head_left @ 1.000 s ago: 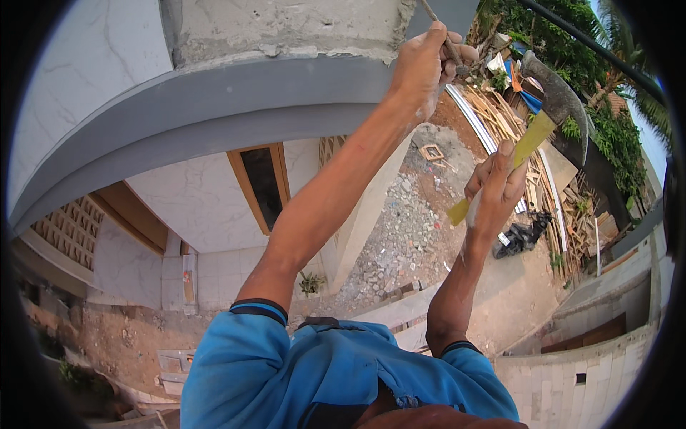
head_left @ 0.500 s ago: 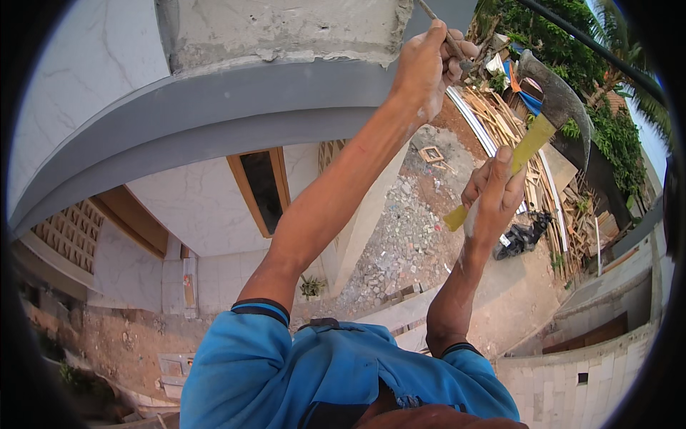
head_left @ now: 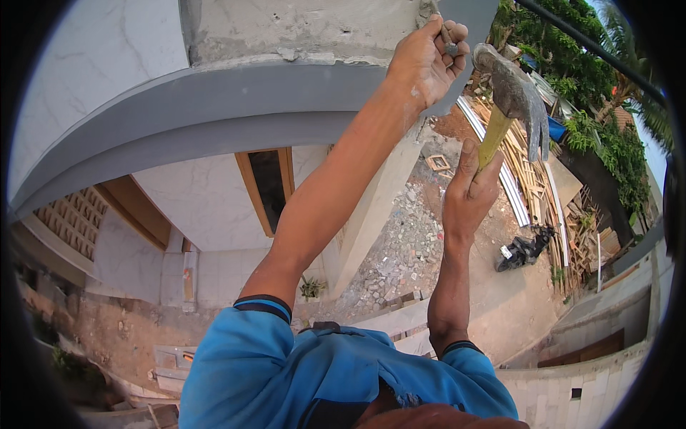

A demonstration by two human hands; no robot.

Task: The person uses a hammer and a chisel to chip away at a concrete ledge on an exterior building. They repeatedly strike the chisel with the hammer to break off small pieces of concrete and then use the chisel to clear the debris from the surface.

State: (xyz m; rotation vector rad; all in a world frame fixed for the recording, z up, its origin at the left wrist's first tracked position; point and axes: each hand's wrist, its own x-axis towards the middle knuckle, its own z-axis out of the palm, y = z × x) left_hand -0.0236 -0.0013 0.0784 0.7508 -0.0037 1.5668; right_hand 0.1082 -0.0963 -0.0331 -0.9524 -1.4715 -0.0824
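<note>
My left hand (head_left: pixel 421 68) is raised at the upper middle, its fingers wrapped round a thin metal chisel (head_left: pixel 450 49). The chisel's blunt end shows among the fingers; its other end points up at the rough concrete patch (head_left: pixel 307 28) of the wall. Lower and to the right, my right hand (head_left: pixel 469 194) grips a claw hammer (head_left: pixel 511 89) by its yellow handle. The dark, worn hammer head stands just right of the chisel's blunt end, apart from it, with the striking face towards it and the claw turned away.
A grey curved ledge (head_left: pixel 236 107) runs below the concrete patch, beside a marbled white panel (head_left: pixel 107 64). Far below lie rubble (head_left: pixel 407 239), stacked timber (head_left: pixel 525 168) and a black bag (head_left: pixel 525 250). A dark cable (head_left: pixel 593 50) crosses the upper right.
The hammer has swung left and up, bringing its head close to the chisel. My left hand has shifted slightly left and up, still around the chisel. The view has shifted a little.
</note>
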